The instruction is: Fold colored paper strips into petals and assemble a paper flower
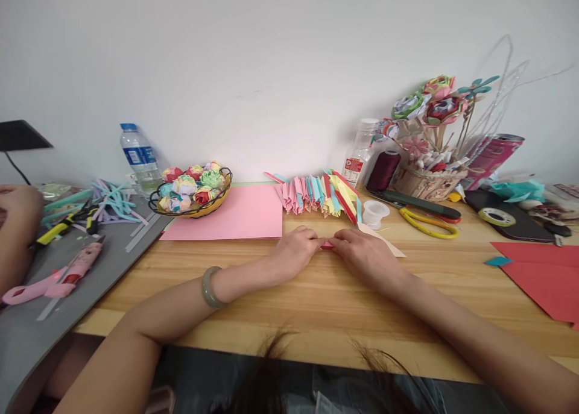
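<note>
Between my two hands, low over the wooden table [289, 317], is a small red paper piece [327, 245]. My left hand [296, 251] pinches its left end, fingers closed. My right hand [362, 254] has its fingers closed on the right end. The fingertips cover most of the piece. Just behind my hands stands a row of folded pink, blue and yellow paper pieces [312, 194]. Pink paper sheets [239, 215] lie to the left, and a pale paper piece [384, 240] lies beside my right hand.
A basket of paper flowers [192, 191] and a bottle [138, 155] stand left. Another person's hand [20, 209] and a pink glue gun [67, 275] are far left. Right are a small plastic cup [374, 214], yellow-handled scissors [427, 222], a flower pot [429, 182] and red paper [543, 275].
</note>
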A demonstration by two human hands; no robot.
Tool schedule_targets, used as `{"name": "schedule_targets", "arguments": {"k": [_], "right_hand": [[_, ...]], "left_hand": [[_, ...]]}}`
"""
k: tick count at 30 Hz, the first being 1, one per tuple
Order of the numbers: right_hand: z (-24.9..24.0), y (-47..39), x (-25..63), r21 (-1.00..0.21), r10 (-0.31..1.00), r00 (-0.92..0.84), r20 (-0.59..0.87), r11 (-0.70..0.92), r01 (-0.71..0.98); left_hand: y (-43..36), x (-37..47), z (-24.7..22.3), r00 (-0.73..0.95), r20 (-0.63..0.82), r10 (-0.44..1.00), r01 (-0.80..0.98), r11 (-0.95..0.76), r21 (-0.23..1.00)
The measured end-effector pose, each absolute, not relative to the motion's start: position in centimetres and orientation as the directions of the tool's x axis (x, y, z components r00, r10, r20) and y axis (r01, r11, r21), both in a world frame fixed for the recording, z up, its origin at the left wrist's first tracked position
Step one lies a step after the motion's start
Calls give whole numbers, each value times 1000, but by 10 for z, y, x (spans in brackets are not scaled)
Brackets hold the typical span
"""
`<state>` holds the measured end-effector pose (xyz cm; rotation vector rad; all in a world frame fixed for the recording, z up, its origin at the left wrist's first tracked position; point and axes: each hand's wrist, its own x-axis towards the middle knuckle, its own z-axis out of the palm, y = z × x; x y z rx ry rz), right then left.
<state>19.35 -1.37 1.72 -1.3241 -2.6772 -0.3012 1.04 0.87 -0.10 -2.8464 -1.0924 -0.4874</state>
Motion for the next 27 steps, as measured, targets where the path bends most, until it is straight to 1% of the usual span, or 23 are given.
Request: {"name": "schedule_targets", "arguments": {"k": [3,6,9,12,15,18,20,24,26,27], "right_hand": [[17,-14,195,79,789,-585,188,581,810],[19,-16,195,108,773,-605,192,596,796],[20,-17,194,167,749,-626,217,604,780],[18,-17,194,173,740,-633,227,609,774],[17,-13,195,120,736,-624,261,617,778],[21,-9,198,40,734,-605,309,625,779],[25,-8,199,-9,733,-601,318,636,771],[28,-7,200,-95,735,-618,278,661,744],[29,-6,201,-165,745,-611,267,661,732],[30,-5,201,-216,756,-593,277,650,729]], "left_hand": [[10,9,-1,644,370,670,675,-725,138],[11,10,-1,608,379,697,692,-700,177],[10,11,0,633,366,683,683,-714,152],[9,11,0,650,348,676,683,-720,125],[11,10,1,628,362,688,686,-710,159],[14,11,6,591,385,709,683,-694,228],[15,12,11,593,369,716,670,-693,268],[15,14,20,631,243,737,661,-675,328],[16,14,24,651,184,737,630,-659,412],[17,14,26,658,156,736,599,-638,485]]}}
